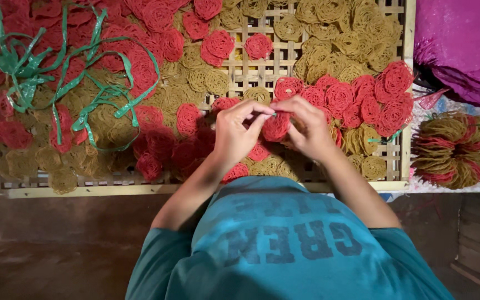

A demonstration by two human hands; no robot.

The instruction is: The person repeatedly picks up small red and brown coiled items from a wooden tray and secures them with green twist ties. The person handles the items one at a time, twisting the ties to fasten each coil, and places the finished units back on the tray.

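Left hand (234,133) and right hand (306,130) meet above the woven bamboo tray (251,69), fingertips pinched together on one green strip (272,115) against one red noodle disc (276,128). Red and yellow discs, too many to count, cover the tray. One tied bundle (454,150) lies beside it, right.

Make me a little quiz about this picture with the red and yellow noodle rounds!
1. True or false: the left hand and right hand meet over a red noodle round.
2. What colour are the plastic strips lying at the left of the bamboo tray?
3. Where is the tied bundle of rounds? A) on the tray B) right of the tray C) in a hand

Key: 1 true; 2 green; 3 B.
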